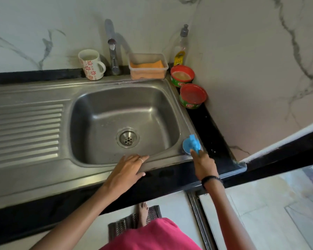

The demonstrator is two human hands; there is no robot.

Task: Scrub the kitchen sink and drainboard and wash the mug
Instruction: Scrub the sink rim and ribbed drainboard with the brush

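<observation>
Marble-veined walls rise behind a black table (215, 127) holding a stainless steel sink (125, 121) with a ribbed drainboard (25, 130) on its left. At the back rim, left of the tap (113, 56), stands a white mug (91, 64) with red flowers. Beside the tap sits a clear tub (147, 68) with an orange sponge, then a soap bottle (181, 46) and two red-rimmed cleaner tubs (188, 87). Flat on the sink's front rim lies the left hand (128, 170), fingers straight. On the sink's right front corner, the right hand (203, 165) has its grip curled round a blue scrubber (191, 144).
</observation>
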